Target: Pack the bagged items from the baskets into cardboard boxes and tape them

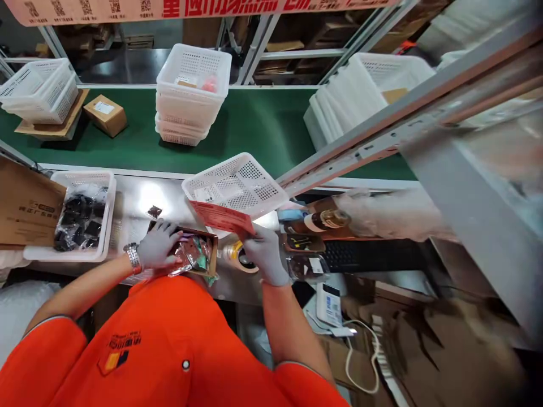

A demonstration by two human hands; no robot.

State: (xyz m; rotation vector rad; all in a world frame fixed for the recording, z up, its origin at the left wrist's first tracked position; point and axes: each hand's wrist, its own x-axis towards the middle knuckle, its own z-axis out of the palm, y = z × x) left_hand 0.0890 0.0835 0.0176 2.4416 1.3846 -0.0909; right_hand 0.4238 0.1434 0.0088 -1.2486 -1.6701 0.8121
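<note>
My left hand (159, 246), in a grey glove, lies with fingers apart over the left side of a small open cardboard box (214, 255). Inside that box are shiny plastic-wrapped packets (195, 251) in reddish and green colours. My right hand (266, 255), also gloved, is closed on the end of a red printed card (220, 217). The card overlaps the near edge of a tilted white perforated basket (254, 175), which has a white label inside. Below the card, beside my right hand, is a roll of tape (245, 260). A small dark packet (154, 212) rests on the metal table behind my left hand.
Left on the metal table (131, 226) stands a white basket (111, 209) of black wrapped items, beside a brown carton (29, 206). Stacked baskets (189, 107) and a small carton (106, 115) sit on the green belt (263, 124). A metal beam (360, 144) slants across the right, above a keyboard (373, 255).
</note>
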